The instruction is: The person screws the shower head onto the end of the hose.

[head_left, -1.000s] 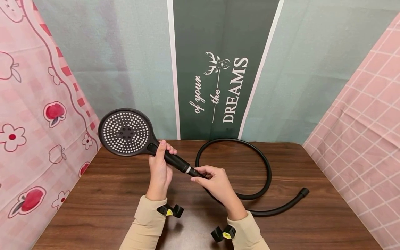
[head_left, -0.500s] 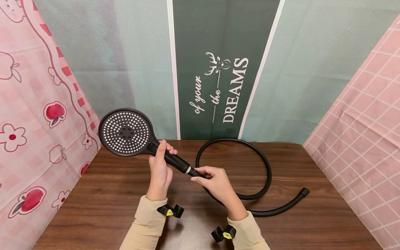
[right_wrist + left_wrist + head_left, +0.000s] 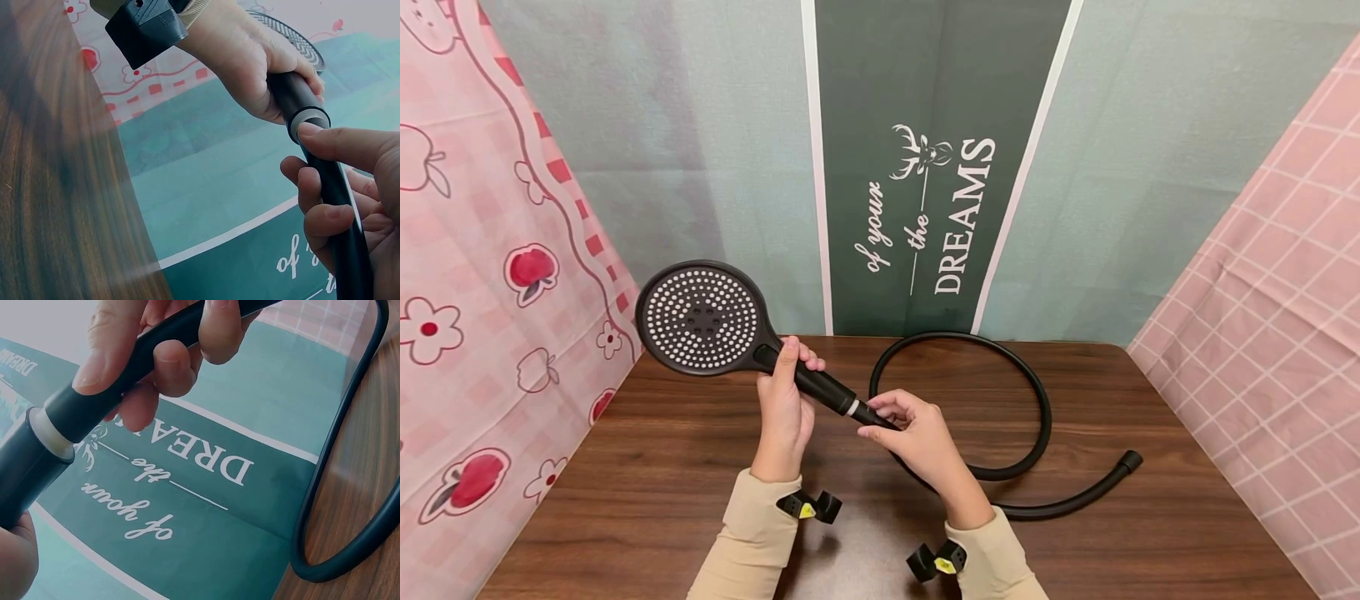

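A black round shower head (image 3: pixel 702 318) with pale nozzles faces up at the left in the head view. My left hand (image 3: pixel 784 421) grips its handle (image 3: pixel 823 388), thumb lying along the top. My right hand (image 3: pixel 921 437) pinches the black end fitting (image 3: pixel 81 409) of a shower hose (image 3: pixel 1047 408) between thumb and fingers. That fitting lines up with the end of the handle, and a pale ring (image 3: pixel 51 434) shows at the joint. In the right wrist view the right thumb lies right at this ring, with the other fingers curled about the hose end.
From the right hand the hose makes one loop over the wooden table (image 3: pixel 647 500). Its free end (image 3: pixel 1129 462) lies at the right. A green printed cloth (image 3: pixel 940 67) hangs behind, with pink cloths (image 3: pixel 1270 275) at both sides. Wrist cameras (image 3: pixel 934 562) sit on both sleeves.
The fingers of my right hand have shifted slightly on the hose fitting, rising a little above the thumb. The left hand, shower head and loop of hose stay practically where they were.
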`<state>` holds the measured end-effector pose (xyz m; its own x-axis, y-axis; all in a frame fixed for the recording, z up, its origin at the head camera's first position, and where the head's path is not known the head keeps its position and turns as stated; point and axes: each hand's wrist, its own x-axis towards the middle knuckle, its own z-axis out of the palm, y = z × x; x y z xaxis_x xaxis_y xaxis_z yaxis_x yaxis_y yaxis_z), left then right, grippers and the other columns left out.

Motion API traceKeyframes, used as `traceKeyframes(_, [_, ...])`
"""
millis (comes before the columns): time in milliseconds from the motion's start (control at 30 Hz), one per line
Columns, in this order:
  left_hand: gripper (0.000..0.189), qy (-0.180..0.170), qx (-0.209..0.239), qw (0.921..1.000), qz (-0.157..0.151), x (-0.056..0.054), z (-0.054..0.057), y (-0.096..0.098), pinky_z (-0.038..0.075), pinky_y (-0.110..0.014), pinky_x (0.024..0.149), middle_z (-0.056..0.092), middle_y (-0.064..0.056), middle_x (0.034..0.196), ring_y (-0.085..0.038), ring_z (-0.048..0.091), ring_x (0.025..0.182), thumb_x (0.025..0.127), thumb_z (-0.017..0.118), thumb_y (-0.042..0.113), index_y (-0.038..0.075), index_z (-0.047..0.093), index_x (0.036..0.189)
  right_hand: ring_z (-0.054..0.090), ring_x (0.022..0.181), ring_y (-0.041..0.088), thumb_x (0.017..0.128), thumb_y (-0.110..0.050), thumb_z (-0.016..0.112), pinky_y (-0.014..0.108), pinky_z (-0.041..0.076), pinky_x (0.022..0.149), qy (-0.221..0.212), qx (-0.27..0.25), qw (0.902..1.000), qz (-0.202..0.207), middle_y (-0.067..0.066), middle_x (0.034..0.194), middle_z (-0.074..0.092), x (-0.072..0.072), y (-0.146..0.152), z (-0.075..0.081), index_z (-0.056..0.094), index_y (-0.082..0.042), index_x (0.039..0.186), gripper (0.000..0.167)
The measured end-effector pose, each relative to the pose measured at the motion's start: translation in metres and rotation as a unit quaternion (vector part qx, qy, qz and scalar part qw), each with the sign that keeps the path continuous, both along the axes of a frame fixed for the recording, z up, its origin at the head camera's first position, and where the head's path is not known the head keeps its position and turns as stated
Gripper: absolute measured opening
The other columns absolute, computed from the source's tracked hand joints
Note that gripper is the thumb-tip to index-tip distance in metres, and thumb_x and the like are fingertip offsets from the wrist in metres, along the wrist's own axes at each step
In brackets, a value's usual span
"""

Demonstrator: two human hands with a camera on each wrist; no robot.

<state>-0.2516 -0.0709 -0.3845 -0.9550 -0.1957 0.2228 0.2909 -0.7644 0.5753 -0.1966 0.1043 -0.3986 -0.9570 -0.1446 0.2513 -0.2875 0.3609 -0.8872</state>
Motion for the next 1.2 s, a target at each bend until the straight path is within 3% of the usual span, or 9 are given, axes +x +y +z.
traceKeyframes(300, [0.013, 0.003, -0.004, 1.0, 0.001, 0.0003, 0.0004, -0.0002, 0.055, -0.02, 0.064, 0.057, 0.001, 0.071, -0.008, 0.056, 0.061, 0.101, 0.057, 0.014, 0.009, 0.052, 0.09, 0.066, 0.075, 0.007, 0.079, -0.017, 0.085, 0.021, 0.052, 0.064, -0.006, -0.013, 0.9999, 0.008, 0.012, 0.093, 0.076, 0.0012, -0.0002, 0.0011, 0.072, -0.007, 0.096, 0.023])
traceKeyframes(1200, [0.014, 0.006, -0.003, 1.0, 0.001, 0.0008, -0.0004, -0.0003, 0.055, -0.02, 0.064, 0.057, 0.001, 0.071, -0.008, 0.055, 0.062, 0.1, 0.06, 0.015, 0.009, 0.052, 0.091, 0.064, 0.075, 0.008, 0.08, -0.018, 0.084, 0.021, 0.051, 0.062, -0.013, -0.02, 0.9996, 0.015, 0.011, 0.094, 0.075, 0.004, -0.0003, 0.0034, 0.074, -0.008, 0.097, 0.022])
